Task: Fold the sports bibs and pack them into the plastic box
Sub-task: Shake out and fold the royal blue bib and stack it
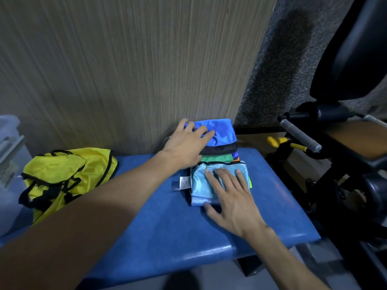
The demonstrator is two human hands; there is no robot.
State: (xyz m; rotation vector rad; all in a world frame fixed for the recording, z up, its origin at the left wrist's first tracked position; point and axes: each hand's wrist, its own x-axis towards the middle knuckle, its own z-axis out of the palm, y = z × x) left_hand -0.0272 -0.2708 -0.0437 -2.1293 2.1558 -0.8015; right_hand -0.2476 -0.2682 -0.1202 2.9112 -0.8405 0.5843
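The blue padded tabletop (167,216) carries an unfolded yellow bib (69,174) at its left and a stack of folded bibs (222,155) at its far right. The plastic box (8,164) stands at the far left edge of view, well apart from the stack. The left hand (186,145) rests flat, fingers extended, on the top blue bib (222,130); the right hand (232,195) presses flat on the light-blue folded bib (201,185). Neither hand grasps. The stack's long axis runs away from the person; transfer likely goes leftward, and the left arm lies nearer the box.
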